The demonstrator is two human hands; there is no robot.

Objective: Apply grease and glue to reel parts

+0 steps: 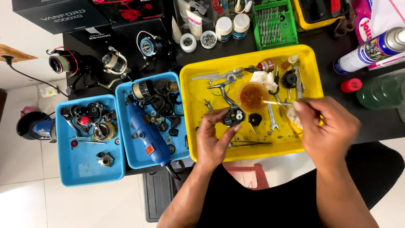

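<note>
Fingers of the left hand (216,139) pinch a dark fishing reel body (233,115), thumb and forefinger closed on its lower part, just left of frame centre. Its silver handle arm (220,88) curves up and left from the body. Fingers of the right hand (327,128) are closed on a thin stick (276,102), held level; its tip points left and reaches the rim of a small round cup of amber liquid (252,96). The right hand is slightly blurred.

Both hands sit over a yellow tray (190,126), centre to right of frame. On the tray floor: a small wrench (272,119), tweezers (249,144) near the lower rim, a crumpled white tissue (265,79), a black round part (289,79), and scattered screws and washers.

Left of it lie two blue trays. The nearer blue tray (126,160) holds a blue rotary tool (147,135) and dark reel parts. The far blue tray (71,173), lower left of frame, holds more small reel pieces.

Upper left: two whole reels (67,63) and black boxes (59,14) on the black table (337,46). Top centre: small white jars (232,26) and a green rack of bits (274,25). Upper right: a spray can (369,50) lying tilted, with a red cap (351,85) just below it.
</note>
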